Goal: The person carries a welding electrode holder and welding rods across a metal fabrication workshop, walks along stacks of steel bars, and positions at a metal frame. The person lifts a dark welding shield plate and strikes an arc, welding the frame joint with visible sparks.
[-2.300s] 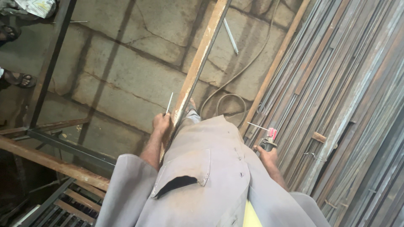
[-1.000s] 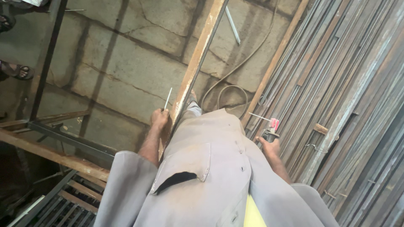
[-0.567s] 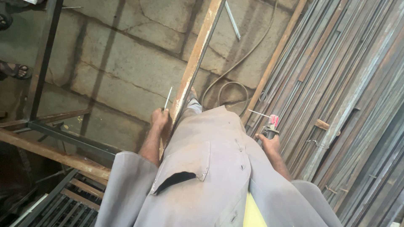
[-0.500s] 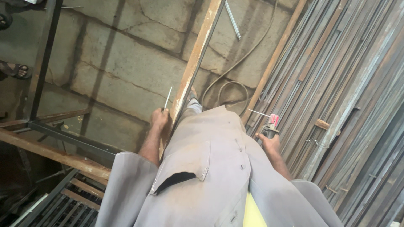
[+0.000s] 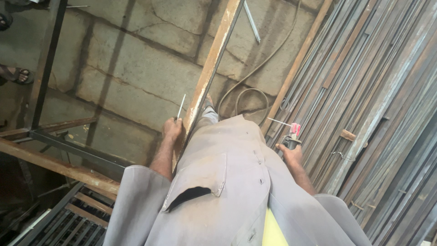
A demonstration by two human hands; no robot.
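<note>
I look straight down over my grey work coat (image 5: 227,191). My left hand (image 5: 172,129) hangs at my side and pinches a thin grey welding rod (image 5: 180,106) that points up and away, close against a rusty steel bar (image 5: 211,68). My right hand (image 5: 291,154) grips a welding electrode holder (image 5: 293,135) with red jaws, and a thin rod (image 5: 278,121) sticks out of it to the left. A dark cable (image 5: 255,86) loops on the floor ahead of my foot.
Concrete slab floor (image 5: 132,68) below. A large stack of long steel bars and angle sections (image 5: 378,100) fills the right side. A black steel frame (image 5: 45,77) stands at the left, rusty bars and a grille (image 5: 68,218) at the lower left. Another person's sandalled foot (image 5: 18,75) at the left edge.
The view has drifted slightly; both hands keep the same hold on the rod and the holder, hanging at my sides.
</note>
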